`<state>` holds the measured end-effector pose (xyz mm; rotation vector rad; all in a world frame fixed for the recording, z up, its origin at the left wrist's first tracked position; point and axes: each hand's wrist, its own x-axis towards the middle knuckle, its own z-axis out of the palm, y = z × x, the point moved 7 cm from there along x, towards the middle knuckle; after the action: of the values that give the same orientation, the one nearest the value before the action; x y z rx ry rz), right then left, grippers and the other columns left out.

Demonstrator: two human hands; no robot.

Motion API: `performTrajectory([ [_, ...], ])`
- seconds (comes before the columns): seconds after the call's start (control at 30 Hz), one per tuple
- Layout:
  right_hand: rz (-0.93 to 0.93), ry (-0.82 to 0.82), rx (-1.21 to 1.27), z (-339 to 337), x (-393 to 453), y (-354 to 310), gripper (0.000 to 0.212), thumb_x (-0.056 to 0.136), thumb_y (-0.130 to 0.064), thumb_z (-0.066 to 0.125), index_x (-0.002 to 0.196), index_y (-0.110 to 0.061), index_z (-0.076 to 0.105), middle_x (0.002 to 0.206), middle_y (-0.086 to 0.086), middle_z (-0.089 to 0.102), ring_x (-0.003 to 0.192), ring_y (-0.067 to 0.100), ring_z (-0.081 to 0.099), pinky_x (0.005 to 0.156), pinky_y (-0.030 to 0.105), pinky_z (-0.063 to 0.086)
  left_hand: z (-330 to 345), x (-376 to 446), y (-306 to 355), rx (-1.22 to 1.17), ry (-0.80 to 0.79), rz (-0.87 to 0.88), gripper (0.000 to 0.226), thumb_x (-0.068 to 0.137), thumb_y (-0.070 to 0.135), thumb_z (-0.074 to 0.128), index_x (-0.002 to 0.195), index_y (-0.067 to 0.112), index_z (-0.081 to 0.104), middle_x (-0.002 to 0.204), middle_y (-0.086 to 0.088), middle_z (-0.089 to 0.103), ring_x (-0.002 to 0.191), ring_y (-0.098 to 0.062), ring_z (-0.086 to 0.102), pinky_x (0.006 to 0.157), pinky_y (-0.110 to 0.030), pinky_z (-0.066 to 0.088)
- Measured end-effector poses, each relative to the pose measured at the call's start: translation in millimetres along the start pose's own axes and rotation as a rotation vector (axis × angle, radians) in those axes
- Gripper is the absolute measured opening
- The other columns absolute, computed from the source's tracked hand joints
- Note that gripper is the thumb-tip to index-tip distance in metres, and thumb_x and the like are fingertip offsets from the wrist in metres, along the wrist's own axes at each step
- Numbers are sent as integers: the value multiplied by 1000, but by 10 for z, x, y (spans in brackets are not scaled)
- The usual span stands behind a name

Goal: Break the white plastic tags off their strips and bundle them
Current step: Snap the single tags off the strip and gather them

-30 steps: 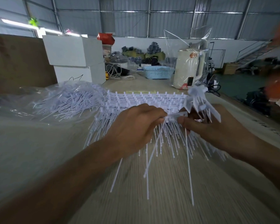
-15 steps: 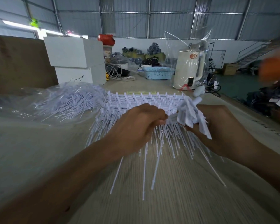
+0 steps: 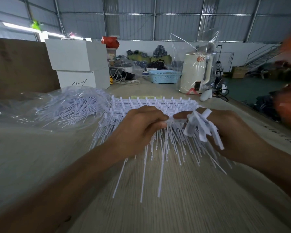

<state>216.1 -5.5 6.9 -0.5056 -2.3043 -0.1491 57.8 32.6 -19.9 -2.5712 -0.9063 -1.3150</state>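
**A:** Head view, the only one we have; which step is this?

**B:** The breaking-off, I'd judge; the left hand [image 3: 141, 130] has its fingers curled down onto the near edge of the stacked strips [image 3: 151, 105], pinching at a tag head, while the right hand [image 3: 232, 135] holds a small fan of loose tags [image 3: 202, 128] in curled fingers, its fingertip reaching in to meet the left thumb.

**A:** So both hands are closed on something?

**B:** Yes; left on the strip edge, right round the freed tags; neither is slack.

**A:** Where does the work lie relative to the grips?

**B:** The strips lie flat on the table [image 3: 191, 207], just beyond and under the knuckles, stems pointing back toward the person; the two grips touch at the strip's near right part; a bag of loose tags [image 3: 71, 106] sits well to the left.

**A:** And the next move?

**B:** Likely a short twist to snap the pinched tag free, then tucking it into the right-hand fan; the risk is dropping the ones already held.
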Motion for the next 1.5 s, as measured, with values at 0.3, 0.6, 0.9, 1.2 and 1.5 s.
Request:
performTrajectory([
  [0.3,159,165,-183,-113,-94,162,25,88,-2,61,67,-14,69,55,-11,55,61,5,54,59,8,42,34,4,85,-49,-19,14,22,91,21,67,103,3,72,95,-7,71,89,-25,65,77,-44,52],
  [0.6,562,-20,77,67,-187,424,37,91,-54,45,71,-43,74,87,-11,75,82,11,69,78,24,53,54,-9,68,-6,-42,2,24,91,24,66,107,6,72,98,-3,71,92,-20,63,79,-40,48],
  [0.9,650,33,600,178,-195,355,26,99,-26,54,120,-30,70,71,-21,68,44,-7,51,46,3,36,66,-39,24,16,-60,-12,26,92,26,64,109,8,71,100,-2,70,94,-20,62,79,-41,51],
  [1.2,546,24,458,202,-158,346,30,102,-11,52,97,-30,74,60,-40,55,59,-19,55,54,-3,36,56,-37,34,30,-42,-14,25,93,27,65,111,10,72,101,0,71,94,-18,63,79,-40,51],
  [1.5,554,31,429,164,-176,377,37,103,-18,49,72,-16,69,51,-23,54,42,0,44,48,8,35,70,-36,10,15,-54,-59,28,93,32,64,113,14,71,101,4,69,96,-17,62,79,-44,51],
])
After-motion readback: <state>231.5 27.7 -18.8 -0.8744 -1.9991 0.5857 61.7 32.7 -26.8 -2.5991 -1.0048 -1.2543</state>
